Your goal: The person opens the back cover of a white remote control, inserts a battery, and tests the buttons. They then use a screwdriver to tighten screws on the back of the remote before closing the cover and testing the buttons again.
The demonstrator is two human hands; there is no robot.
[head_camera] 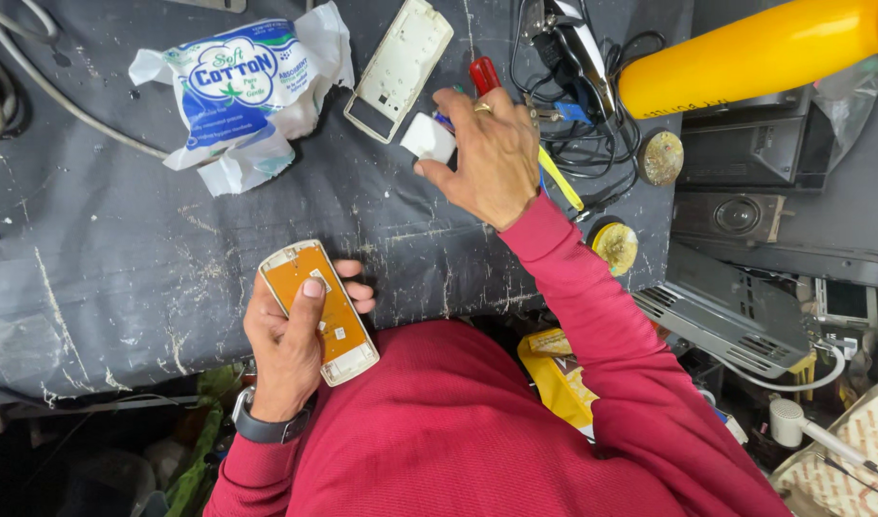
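— What worries you here, going from the left?

— The left hand [291, 340] is clamped on the opened remote half [320, 311] — thumb pressed on its orange board, fingers curled behind. It hangs over the near edge of the worktop [123, 258], not resting on it, so a loosened grip could drop it to the floor, I'd judge, and a hard thumb might smear or scratch the contacts.

— And further right?

— The right hand [492, 158] is closed on a small white pad [427, 139], pinched at thumb and fingertips, just beside the empty white shell [398, 67] and a red-handled tool [484, 74]. A careless sweep could knock those.

— How does the board look?

— Flat, orange, in a worn white frame with small pale patches.
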